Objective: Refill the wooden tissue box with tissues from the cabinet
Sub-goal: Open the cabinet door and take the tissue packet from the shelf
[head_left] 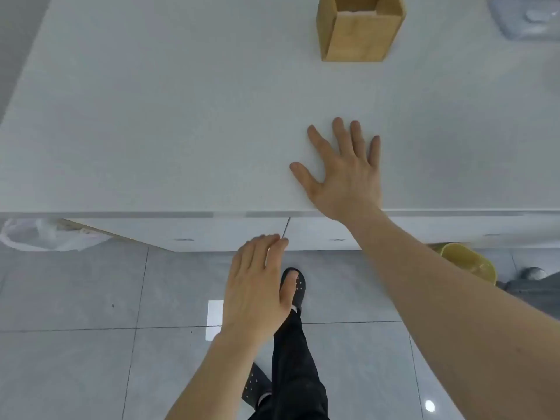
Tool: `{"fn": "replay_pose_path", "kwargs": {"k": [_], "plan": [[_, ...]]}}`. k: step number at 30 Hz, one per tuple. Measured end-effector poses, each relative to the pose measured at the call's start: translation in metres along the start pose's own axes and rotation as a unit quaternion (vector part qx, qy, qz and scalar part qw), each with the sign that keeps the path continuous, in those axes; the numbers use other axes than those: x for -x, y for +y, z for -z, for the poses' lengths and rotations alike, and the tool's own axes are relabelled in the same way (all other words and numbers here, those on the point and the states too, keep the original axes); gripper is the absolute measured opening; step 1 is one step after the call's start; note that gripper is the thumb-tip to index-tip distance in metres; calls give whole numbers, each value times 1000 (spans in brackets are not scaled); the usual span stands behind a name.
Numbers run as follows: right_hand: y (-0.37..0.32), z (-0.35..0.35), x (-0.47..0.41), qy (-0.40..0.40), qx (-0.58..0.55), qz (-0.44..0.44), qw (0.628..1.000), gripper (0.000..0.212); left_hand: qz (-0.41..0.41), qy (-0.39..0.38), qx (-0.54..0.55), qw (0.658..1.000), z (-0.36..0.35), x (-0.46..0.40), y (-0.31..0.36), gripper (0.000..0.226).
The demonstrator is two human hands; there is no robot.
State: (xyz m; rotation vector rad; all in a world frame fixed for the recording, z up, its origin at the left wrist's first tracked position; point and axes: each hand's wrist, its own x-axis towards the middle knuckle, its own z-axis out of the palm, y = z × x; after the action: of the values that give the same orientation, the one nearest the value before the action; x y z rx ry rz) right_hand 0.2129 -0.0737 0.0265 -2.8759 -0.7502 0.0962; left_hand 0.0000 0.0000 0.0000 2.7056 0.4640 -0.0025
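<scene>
The wooden tissue box (359, 28) stands at the far side of the white countertop (166, 116), its top open toward me. My right hand (345, 174) lies flat on the countertop near the front edge, fingers spread, holding nothing. My left hand (257, 283) hovers below the counter edge, fingers loosely together and empty, its fingertips close to the seam between two white cabinet doors (212, 234). The doors look closed. No tissues are in view.
A bin lined with a white plastic bag (39, 234) sits at the left under the counter. A yellow bin (469, 262) stands at the right. A grey object (527, 16) lies at the counter's far right corner. My leg and dark shoe (294, 286) are on the grey tiled floor.
</scene>
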Motion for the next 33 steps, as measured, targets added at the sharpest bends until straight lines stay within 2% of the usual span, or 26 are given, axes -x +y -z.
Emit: {"fn": "replay_pose_path", "kwargs": {"k": [3, 6, 10, 16, 28, 33], "plan": [[1, 0, -3, 17, 17, 6, 1000, 77, -10, -30, -47, 998, -7, -18, 1, 73], [1, -3, -3, 32, 14, 9, 999, 77, -7, -62, -77, 995, -13, -38, 2, 83], [4, -3, -4, 38, 13, 9, 999, 77, 34, -85, -76, 993, -21, -43, 4, 86], [2, -3, -4, 35, 18, 7, 999, 78, 72, -60, -56, 994, -26, -36, 12, 84], [4, -1, 0, 11, 32, 25, 999, 77, 90, -68, -25, 993, -17, 69, -2, 52], [3, -2, 0, 6, 42, 36, 998, 74, 77, -3, 1, 997, -14, 134, -25, 31]]}}
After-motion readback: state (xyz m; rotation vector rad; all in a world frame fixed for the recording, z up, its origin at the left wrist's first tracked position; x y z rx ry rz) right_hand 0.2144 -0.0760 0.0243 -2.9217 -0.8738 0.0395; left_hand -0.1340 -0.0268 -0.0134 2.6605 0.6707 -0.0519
